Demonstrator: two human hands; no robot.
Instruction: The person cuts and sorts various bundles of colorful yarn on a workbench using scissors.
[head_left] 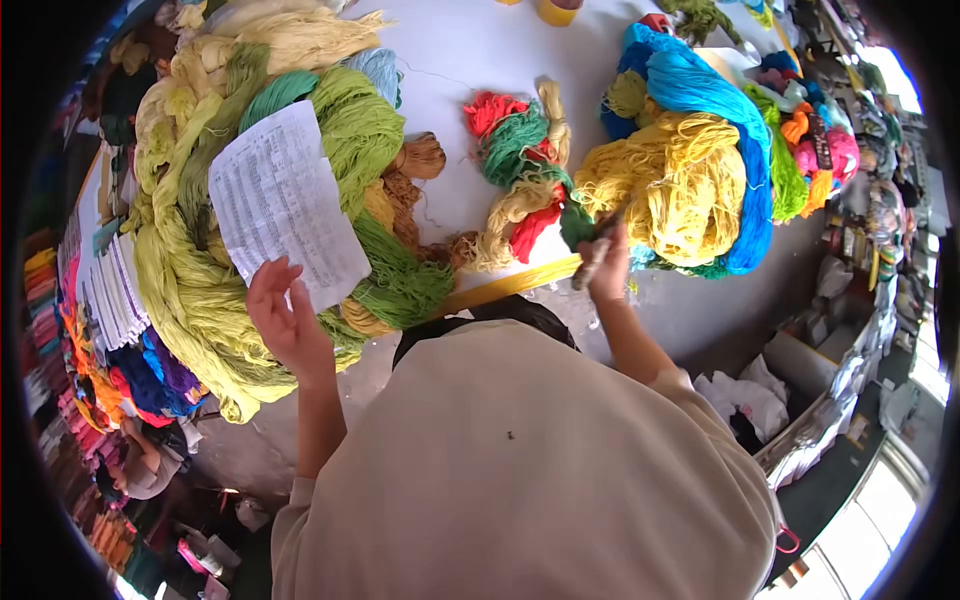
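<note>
My left hand [288, 318] is raised with its fingers apart, fingertips overlapping the lower edge of a printed paper sheet [282, 200]. That sheet lies on a large heap of yellow-green yarn skeins [185, 290]. Closed around a slim brownish bundle [594, 262] is my right hand [610, 272]; what the bundle is made of I cannot tell. Just beyond that hand lies a pile of yellow yarn [690, 185], with a thick blue skein [725, 120] curving around it. Between the two heaps are red, cream and green skeins [517, 150].
The white table [470, 45] has a yellow front edge [515, 284] close to my body. Brown skeins [408, 175] lie beside the green heap. Pink and orange yarn [828, 155] sits at the far right. Another person [150, 465] is at the lower left. White bags [745, 395] stand at right.
</note>
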